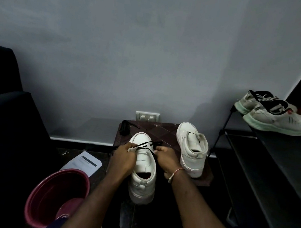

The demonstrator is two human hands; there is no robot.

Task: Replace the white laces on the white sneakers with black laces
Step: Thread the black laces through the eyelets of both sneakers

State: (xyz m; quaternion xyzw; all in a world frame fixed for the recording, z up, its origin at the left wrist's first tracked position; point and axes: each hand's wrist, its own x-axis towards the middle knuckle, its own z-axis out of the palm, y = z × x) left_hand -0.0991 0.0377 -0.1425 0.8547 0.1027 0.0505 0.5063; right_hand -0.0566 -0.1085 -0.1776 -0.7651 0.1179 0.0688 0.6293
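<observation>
Left hand (124, 157) and right hand (165, 159) each pinch the black lace (145, 145), threading the near sneaker's (143, 168) far eyelets evenly.

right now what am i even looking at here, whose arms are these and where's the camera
There is one picture, taken by a wide-angle camera worn on a person's head, looking down at their own bare arms; no machine is involved. The left hand and right hand each pinch a black lace being threaded through the front eyelets of a white sneaker. A second white sneaker, without laces, stands to its right on the same dark mat. A bundled spare black lace lies at the mat's back corner. Nearby are a pink tub, a sheet of paper and a pair of running shoes on a rack.
</observation>
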